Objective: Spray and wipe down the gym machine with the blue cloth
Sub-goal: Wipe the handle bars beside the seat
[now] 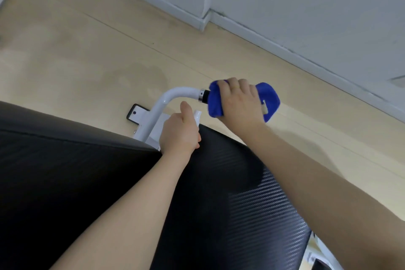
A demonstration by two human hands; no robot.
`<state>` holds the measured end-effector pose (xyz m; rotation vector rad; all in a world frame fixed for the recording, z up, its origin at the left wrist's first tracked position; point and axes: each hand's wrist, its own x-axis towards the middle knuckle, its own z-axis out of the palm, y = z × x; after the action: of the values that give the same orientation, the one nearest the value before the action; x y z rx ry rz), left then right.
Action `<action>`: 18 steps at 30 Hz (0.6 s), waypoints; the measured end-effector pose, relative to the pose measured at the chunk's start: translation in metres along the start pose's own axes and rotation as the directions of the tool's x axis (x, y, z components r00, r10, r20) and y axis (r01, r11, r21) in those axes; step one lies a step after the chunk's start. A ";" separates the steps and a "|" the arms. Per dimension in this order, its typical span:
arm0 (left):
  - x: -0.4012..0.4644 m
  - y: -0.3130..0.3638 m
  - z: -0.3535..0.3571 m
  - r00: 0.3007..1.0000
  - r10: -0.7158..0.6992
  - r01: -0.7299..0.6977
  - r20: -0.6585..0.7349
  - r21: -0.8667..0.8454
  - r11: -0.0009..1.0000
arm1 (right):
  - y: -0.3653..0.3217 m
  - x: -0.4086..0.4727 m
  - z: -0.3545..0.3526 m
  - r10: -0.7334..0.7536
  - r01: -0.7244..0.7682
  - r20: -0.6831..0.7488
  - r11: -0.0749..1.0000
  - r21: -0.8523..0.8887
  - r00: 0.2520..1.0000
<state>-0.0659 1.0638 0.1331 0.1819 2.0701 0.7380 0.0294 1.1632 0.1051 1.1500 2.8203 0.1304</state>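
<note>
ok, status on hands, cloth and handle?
Right hand grips blue cloth around curved white tube's handle. Left hand holds white spray bottle. Nothing obstructing.

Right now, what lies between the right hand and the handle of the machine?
In the head view, the blue cloth lies between them: the right hand grips it, wrapped around the handle end of the white bar.

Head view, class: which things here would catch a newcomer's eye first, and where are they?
The blue cloth stands out right of centre, wrapped round the end of the white curved bar and gripped by the right hand. Just below, the left hand holds a white spray bottle over the black padded seat.
</note>
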 end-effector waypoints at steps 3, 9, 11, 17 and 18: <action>0.002 -0.001 0.001 1.000 -0.002 0.002 -0.002 -0.017 1.000 | -0.021 0.025 0.007 -0.014 0.024 0.213 0.999 -0.043 0.977; 0.004 -0.004 0.002 1.000 0.016 -0.016 -0.008 -0.006 1.000 | -0.005 0.020 0.004 0.023 -0.026 0.268 1.000 0.007 0.963; 0.003 -0.004 0.002 1.000 0.022 -0.022 -0.006 -0.009 1.000 | 0.005 0.012 0.002 0.052 -0.057 0.280 0.998 0.008 0.959; 0.001 -0.003 -0.001 0.997 0.075 -0.075 -0.013 0.023 0.997 | 0.051 -0.023 -0.001 0.203 -0.204 0.344 0.978 -0.034 0.917; 0.001 -0.002 -0.001 0.996 0.083 -0.083 -0.014 0.026 0.996 | 0.056 -0.028 0.000 0.254 -0.259 0.360 0.965 -0.033 0.898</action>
<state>-0.0670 1.0618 0.1316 0.2787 2.0973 0.7662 0.0881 1.1835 0.1132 1.3841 2.3465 -0.0796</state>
